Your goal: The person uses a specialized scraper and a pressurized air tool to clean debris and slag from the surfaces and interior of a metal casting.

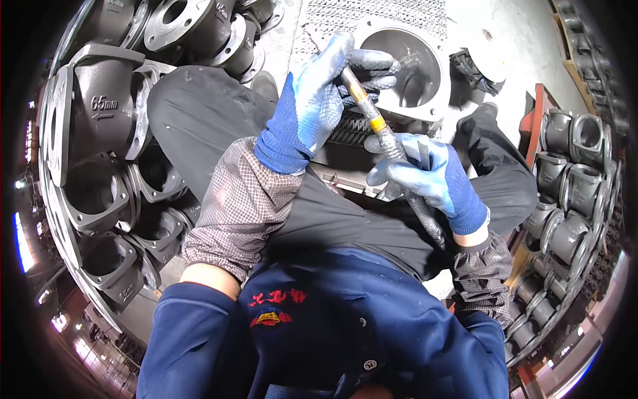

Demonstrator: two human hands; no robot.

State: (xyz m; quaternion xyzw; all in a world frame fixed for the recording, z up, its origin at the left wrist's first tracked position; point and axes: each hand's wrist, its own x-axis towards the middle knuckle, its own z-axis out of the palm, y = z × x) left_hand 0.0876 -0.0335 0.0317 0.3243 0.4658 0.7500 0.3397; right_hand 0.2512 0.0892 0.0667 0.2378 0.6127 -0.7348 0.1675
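Note:
A slim rod-shaped tool (pixel 359 95) with a yellow band slants across the middle, its lower part running into a ribbed grey hose (pixel 425 218); it looks like an air grinder. My left hand (pixel 314 93), in a blue coated glove, is closed round the upper part, and a thin tip pokes out beyond it. Lower down, my right hand (pixel 425 169), gloved the same way, grips the hose end with thumb and fingers. Just beyond my left fingers stands a grey flanged casting (pixel 435 100), its round opening facing up.
Flanged grey castings (pixel 106 106) are piled along the left, up close to my knee. More castings (pixel 555 169) stand in rows at right beside a red edge (pixel 537 123). A patterned metal grating (pixel 379 14) lies at the far side. A dark object (pixel 473 70) sits right of the casting.

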